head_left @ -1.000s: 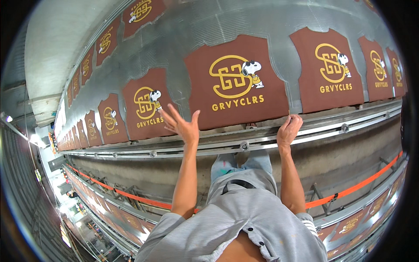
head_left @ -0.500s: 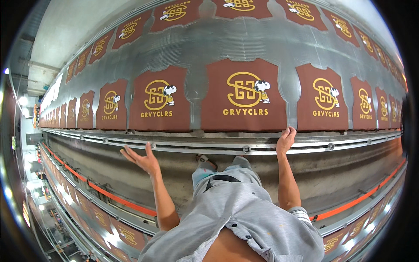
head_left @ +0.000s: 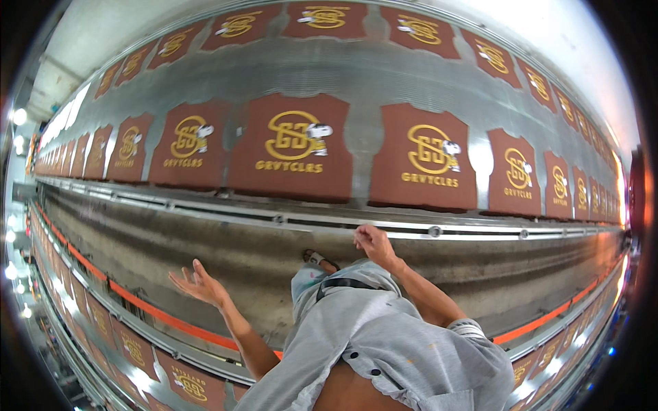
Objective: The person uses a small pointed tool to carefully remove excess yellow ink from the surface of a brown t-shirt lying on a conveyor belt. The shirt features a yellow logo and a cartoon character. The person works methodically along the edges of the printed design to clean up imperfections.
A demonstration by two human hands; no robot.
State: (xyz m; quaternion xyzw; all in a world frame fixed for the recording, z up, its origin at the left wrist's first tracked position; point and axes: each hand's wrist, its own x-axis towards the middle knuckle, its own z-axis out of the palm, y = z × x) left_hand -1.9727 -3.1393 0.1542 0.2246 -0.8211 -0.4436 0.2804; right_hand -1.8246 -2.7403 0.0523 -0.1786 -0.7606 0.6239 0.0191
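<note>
Over the dark floor gap at the left, my left hand (head_left: pixel 201 285) is open, fingers spread, touching nothing. My right hand (head_left: pixel 375 244) has its fingers curled in at the near side of the metal rail (head_left: pixel 329 222); nothing shows in them. Beyond it, a brown shirt panel (head_left: pixel 240 175) with a yellow emblem and white cartoon dog lies flat on the long grey table (head_left: pixel 367 147). A matching shirt panel (head_left: pixel 391 185) lies to its right. Both hands are apart from the panels.
Similar brown panels (head_left: pixel 325 31) line the table's far side. Behind me, an orange rail (head_left: pixel 171 325) runs along another table holding more brown panels (head_left: pixel 188 390). My feet (head_left: pixel 319 259) stand on the floor between the tables.
My right hand has come away from the near corner of a shirt panel, back toward me, its fingers curling in. My left hand has drawn lower, still spread. The panels have shifted left in view.
</note>
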